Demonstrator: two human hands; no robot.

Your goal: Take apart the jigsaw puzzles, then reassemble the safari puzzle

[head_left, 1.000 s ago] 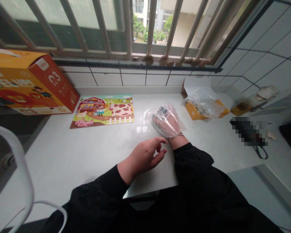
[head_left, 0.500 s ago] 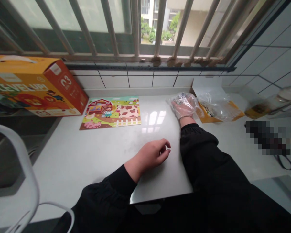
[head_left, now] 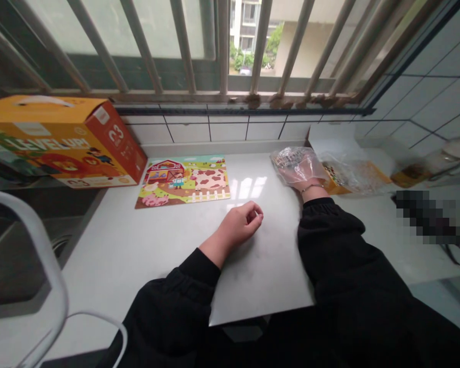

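Note:
My right hand (head_left: 301, 169) is inside or behind a crinkled clear plastic bag (head_left: 287, 157) at the back of the counter. Small patterned pieces show dimly through the plastic; glare hides my fingers and whatever they may hold. My left hand (head_left: 240, 223) rests above the middle of the counter, fingers curled in and thumb against them, with nothing visible in it. Beyond it to the left lies a flat farm picture board (head_left: 184, 181) with a barn, a cow, a pig and a white fence.
An orange carton (head_left: 61, 143) stands at the back left beside the sink (head_left: 42, 245). A second clear bag (head_left: 352, 171) lies over a yellow tray or box at right, near a bottle (head_left: 410, 174). A white curved tube (head_left: 48, 255) rises at front left.
My view has shifted slightly left. My right hand has turned and drawn back a little within the bag's plastic. On my left hand, the thumb and fingers have come closer together.

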